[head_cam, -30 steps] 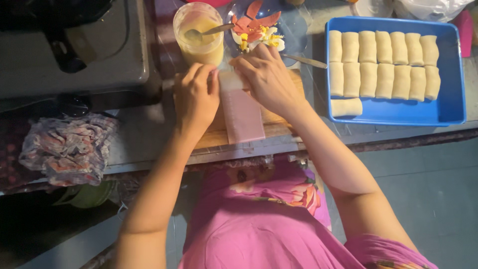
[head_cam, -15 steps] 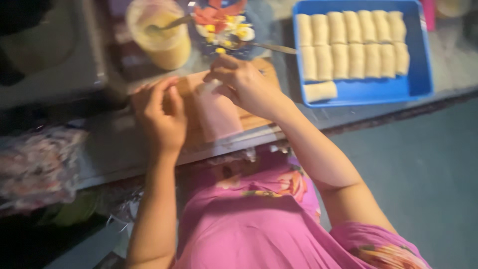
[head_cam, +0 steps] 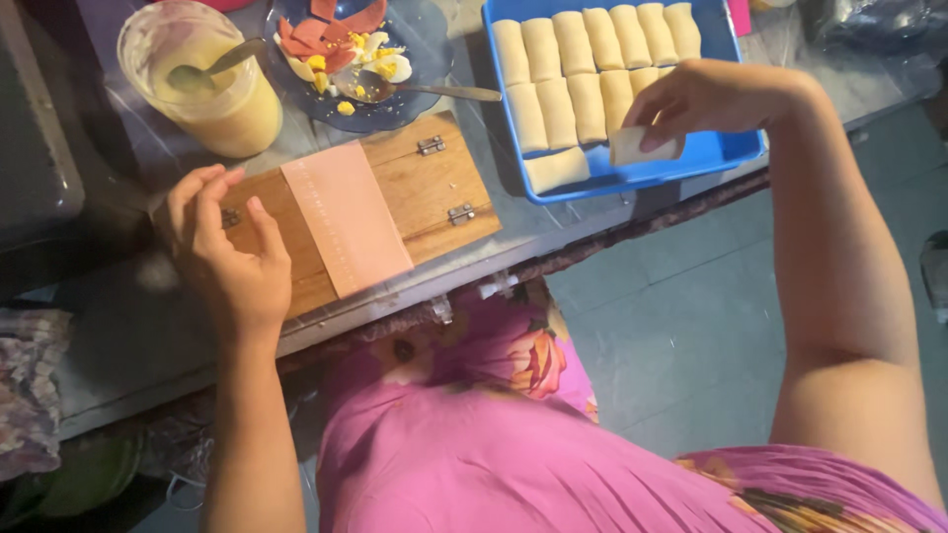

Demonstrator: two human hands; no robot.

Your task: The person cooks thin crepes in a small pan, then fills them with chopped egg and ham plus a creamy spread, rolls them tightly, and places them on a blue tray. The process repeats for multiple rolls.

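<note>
The right hand (head_cam: 706, 99) is reaching out over the near right corner of the shallow blue plastic tray (head_cam: 726, 150), pinching a pale cream rolled pastry (head_cam: 642, 146) between thumb and fingertips. The roll is hanging just above the tray floor, or perhaps already touching it; the angle is making that hard to judge. It is sitting at the near end of the tray, right of a single loose roll (head_cam: 556, 170) lying crosswise, and just near of two neat rows of matching cream rolls (head_cam: 583, 69) filling the far part of the tray.

The left hand (head_cam: 225, 252) is resting on the left end of a hinged wooden board (head_cam: 425, 192), fingers loosely spread and curled, holding nothing. A pink rectangular sheet (head_cam: 346, 217) is lying flat across the middle of the board, just right of that hand.

Beyond the board, on the far left, a clear plastic tub of pale yellow batter (head_cam: 202, 79) is standing with a spoon in it. Right of it, a dark blue glass plate (head_cam: 420, 39) is carrying red slices, pieces of boiled egg and a metal spoon (head_cam: 434, 91).
</note>
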